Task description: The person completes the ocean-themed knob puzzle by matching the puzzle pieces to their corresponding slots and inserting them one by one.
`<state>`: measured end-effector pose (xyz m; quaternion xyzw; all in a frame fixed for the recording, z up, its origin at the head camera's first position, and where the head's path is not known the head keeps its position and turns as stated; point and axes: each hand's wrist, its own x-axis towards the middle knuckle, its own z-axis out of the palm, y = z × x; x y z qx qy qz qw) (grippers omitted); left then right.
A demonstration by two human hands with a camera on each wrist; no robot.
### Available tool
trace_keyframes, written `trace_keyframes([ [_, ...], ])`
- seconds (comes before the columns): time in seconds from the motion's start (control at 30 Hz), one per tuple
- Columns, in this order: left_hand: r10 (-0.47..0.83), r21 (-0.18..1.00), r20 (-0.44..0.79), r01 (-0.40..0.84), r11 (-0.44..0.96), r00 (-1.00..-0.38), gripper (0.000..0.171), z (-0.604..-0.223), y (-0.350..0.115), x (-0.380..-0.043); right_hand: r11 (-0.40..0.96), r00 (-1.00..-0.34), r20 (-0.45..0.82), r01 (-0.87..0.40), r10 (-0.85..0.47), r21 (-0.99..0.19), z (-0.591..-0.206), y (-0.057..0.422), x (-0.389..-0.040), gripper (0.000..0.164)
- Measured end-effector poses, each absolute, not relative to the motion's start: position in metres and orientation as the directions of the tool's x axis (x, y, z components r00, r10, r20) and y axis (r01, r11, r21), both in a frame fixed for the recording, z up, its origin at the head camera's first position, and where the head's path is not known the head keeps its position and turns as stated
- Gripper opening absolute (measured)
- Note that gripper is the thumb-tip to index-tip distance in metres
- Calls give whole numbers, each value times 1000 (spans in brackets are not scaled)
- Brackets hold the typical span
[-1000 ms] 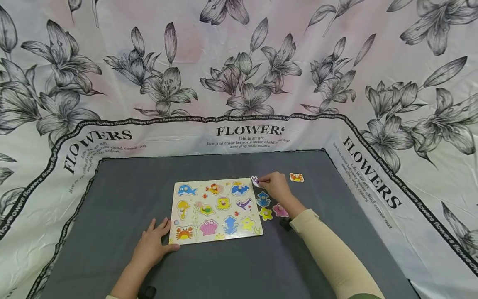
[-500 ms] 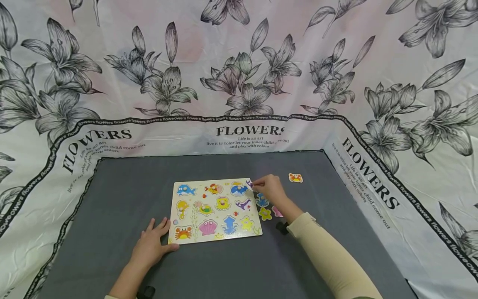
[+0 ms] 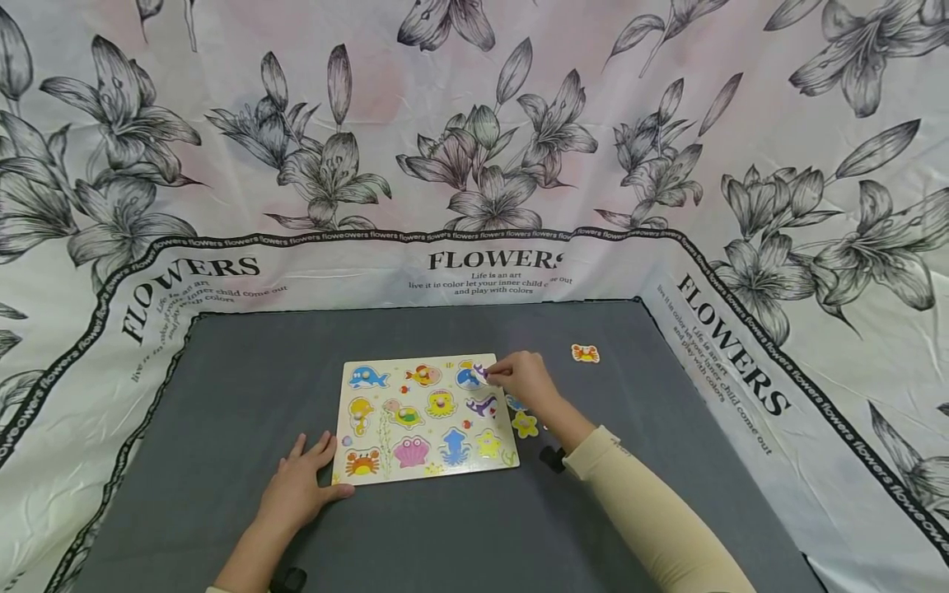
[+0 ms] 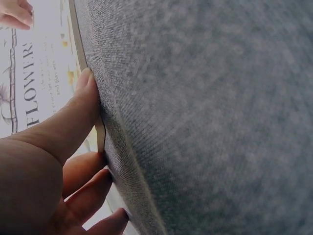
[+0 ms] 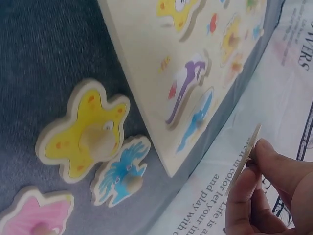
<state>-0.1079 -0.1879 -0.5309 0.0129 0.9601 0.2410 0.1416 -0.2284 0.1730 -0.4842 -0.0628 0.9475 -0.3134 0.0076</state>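
My right hand (image 3: 528,380) pinches a small purple-and-white puzzle piece (image 3: 480,372) between thumb and fingertips. It hovers over the upper right of a wooden peg puzzle board (image 3: 467,468), in front of the blue whale. In the right wrist view the pinched piece (image 5: 243,159) shows edge-on, apart from the board. My left hand (image 3: 292,490) rests at the board's lower left corner. Its thumb (image 4: 87,85) touches the front edge, and the spread fingers lie along the left side. The purple recess (image 5: 186,90) holds no knobbed piece; nor do the pink shell, blue squid and yellow star recesses.
Right of the board lie a yellow star piece (image 5: 88,139), a blue squid piece (image 5: 120,171) and a pink piece (image 5: 36,215), mostly hidden in the head view. A crab piece (image 3: 585,353) lies farther right. A flowered cloth (image 3: 334,272) rises behind the grey surface (image 3: 245,371).
My right hand has carried the purple piece leftward, from beside the board's top right corner to over the board. The left hand keeps its place at the corner.
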Motion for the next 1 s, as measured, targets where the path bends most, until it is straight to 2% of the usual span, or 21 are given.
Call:
trace_keyframes([
  [0.37, 90, 470, -269, -49, 881, -959, 99, -533, -189, -110, 779, -985, 21, -149, -171, -610, -495, 169, -221, 12],
  [1.0, 83, 473, -278, -61, 879, -957, 99, -530, -189, -110, 794, -982, -72, -99, -176, -600, -513, 165, -212, 10],
])
